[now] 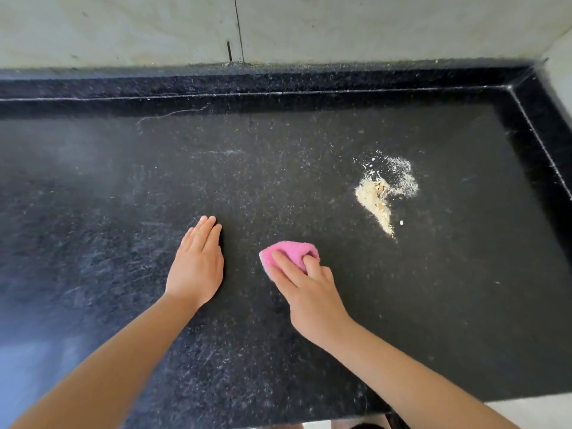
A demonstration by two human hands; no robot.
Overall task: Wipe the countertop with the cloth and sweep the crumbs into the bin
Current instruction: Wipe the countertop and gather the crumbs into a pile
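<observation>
A black speckled stone countertop fills the view. A heap of pale yellow crumbs and powder lies right of the middle, with finer dust fanned out behind it. A folded pink cloth sits on the counter below and left of the crumbs. My right hand holds the cloth down, with fingers curled into its folds. My left hand rests flat on the counter to the left of the cloth, fingers straight and together. No bin is in view.
A raised black stone rim runs along the back and the right side of the counter, under a pale tiled wall. The counter's front edge shows at the bottom right, with light floor beyond it.
</observation>
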